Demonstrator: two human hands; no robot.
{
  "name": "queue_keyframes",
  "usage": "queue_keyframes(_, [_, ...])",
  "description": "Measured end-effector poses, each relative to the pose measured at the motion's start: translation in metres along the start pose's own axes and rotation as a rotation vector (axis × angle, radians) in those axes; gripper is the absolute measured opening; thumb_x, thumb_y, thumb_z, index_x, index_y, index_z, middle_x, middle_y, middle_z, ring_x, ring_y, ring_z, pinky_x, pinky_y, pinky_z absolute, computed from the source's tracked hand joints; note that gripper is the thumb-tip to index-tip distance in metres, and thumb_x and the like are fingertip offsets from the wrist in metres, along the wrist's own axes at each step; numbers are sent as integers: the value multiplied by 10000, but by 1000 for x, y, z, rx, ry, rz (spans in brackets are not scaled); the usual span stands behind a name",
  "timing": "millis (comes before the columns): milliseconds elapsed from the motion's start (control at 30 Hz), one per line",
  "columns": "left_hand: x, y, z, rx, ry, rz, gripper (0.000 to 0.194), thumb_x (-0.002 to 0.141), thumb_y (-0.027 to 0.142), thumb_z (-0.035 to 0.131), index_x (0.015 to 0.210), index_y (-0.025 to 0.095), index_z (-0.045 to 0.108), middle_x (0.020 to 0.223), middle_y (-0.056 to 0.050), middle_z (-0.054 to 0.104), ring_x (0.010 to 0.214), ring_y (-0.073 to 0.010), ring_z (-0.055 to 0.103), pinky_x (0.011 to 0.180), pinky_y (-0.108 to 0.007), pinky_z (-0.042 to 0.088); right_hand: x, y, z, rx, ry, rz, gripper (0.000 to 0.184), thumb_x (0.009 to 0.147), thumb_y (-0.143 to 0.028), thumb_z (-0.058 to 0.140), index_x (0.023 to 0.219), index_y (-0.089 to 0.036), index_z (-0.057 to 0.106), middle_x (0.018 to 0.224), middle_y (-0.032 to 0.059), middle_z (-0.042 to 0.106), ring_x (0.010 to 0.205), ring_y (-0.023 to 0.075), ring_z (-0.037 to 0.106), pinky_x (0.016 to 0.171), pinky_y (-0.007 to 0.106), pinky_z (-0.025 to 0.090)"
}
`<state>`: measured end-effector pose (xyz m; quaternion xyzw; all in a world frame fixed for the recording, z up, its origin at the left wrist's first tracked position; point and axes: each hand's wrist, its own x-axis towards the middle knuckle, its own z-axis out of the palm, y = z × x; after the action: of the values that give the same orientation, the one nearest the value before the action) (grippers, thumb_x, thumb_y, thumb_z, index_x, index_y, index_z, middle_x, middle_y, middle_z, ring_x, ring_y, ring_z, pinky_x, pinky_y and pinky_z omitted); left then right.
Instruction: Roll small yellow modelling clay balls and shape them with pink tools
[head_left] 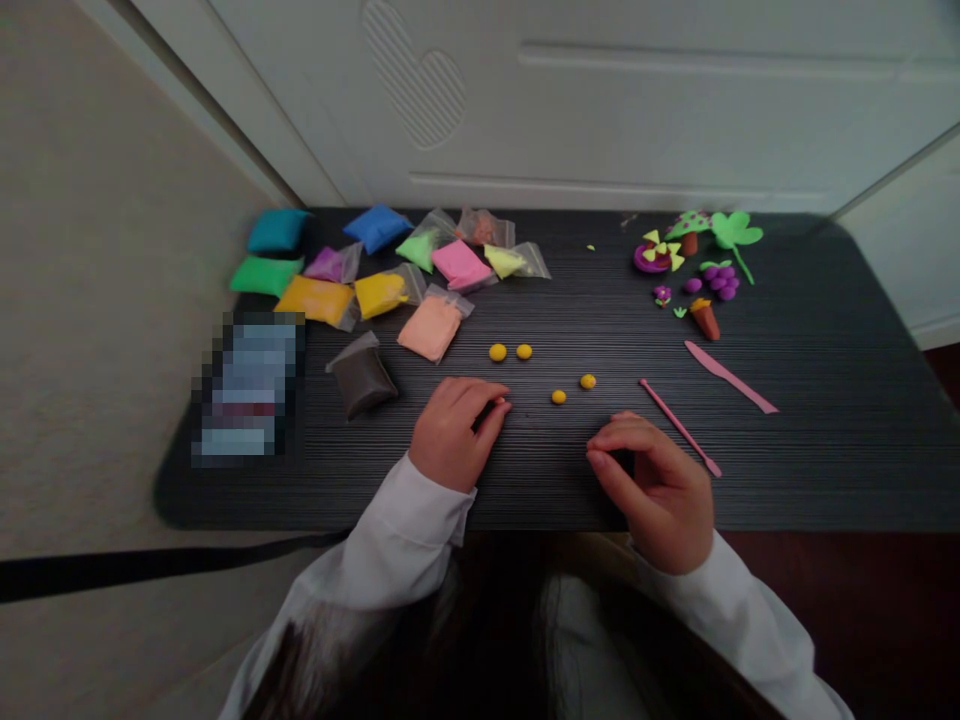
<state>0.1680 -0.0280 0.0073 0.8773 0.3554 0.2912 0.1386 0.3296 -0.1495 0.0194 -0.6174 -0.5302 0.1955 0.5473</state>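
My left hand [459, 425] rests low over the dark table, its thumb and fingertips drawn together in a pinch. A small speck shows between those fingertips, too little to name. Thumb and forefinger of my right hand [654, 485] are pressed together too, and whatever they hold is hidden. Between and beyond the hands lie small yellow clay balls: one [498, 352] beside another [524, 352], with a third [559, 397] and a speckled one [589, 382] closer to my right hand. A thin pink modelling tool [679, 427] lies just past my right hand.
Bags of coloured clay, such as a peach one [431, 325] and a dark brown one [362, 378], cover the left side. A blurred phone [251, 385] lies far left. At right are a pink plastic knife [731, 377], purple clay grapes [721, 282] and a green clay flower [736, 230].
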Motion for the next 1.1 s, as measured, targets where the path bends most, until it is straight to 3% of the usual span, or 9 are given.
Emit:
queue_keyframes(233, [0, 0, 0, 15, 3, 14, 102, 774, 206, 584, 854, 157, 624, 782, -31, 676, 773, -160, 601, 736, -298, 481, 0, 2, -1, 47, -11, 4, 140, 716, -142, 639, 808, -235, 590, 750, -17, 631, 730, 145, 583, 892, 428, 394])
queue_keyframes(567, [0, -4, 3, 58, -7, 37, 138, 792, 191, 556, 905, 148, 623, 848, -52, 691, 805, -178, 593, 779, -321, 471, -1, -1, -3, 14, -32, 33, 114, 795, -151, 528, 836, -227, 602, 749, -2, 626, 734, 148, 568, 872, 420, 399])
queue_keyframes(767, [-1, -4, 2, 63, -18, 36, 152, 799, 186, 541, 926, 159, 620, 856, -51, 691, 808, -182, 594, 782, -331, 472, 0, 2, -3, 52, -24, 33, 84, 736, -165, 610, 786, -228, 588, 707, -12, 615, 703, 152, 566, 830, 421, 421])
queue_keyframes(967, [-1, -3, 2, 58, -11, 33, 162, 801, 182, 533, 939, 168, 616, 868, -50, 693, 813, -182, 596, 780, -335, 472, -1, 2, -6, -26, -67, 98, 94, 769, -182, 576, 838, -238, 607, 770, 10, 623, 769, 164, 570, 756, 374, 453])
queue_keyframes(1100, [0, -3, 2, 49, -18, 36, 173, 796, 182, 539, 951, 162, 613, 866, -49, 695, 808, -177, 599, 787, -335, 469, 4, 3, -11, -206, -127, 51, 59, 795, -217, 558, 838, -228, 597, 783, 11, 634, 770, 160, 572, 745, 357, 438])
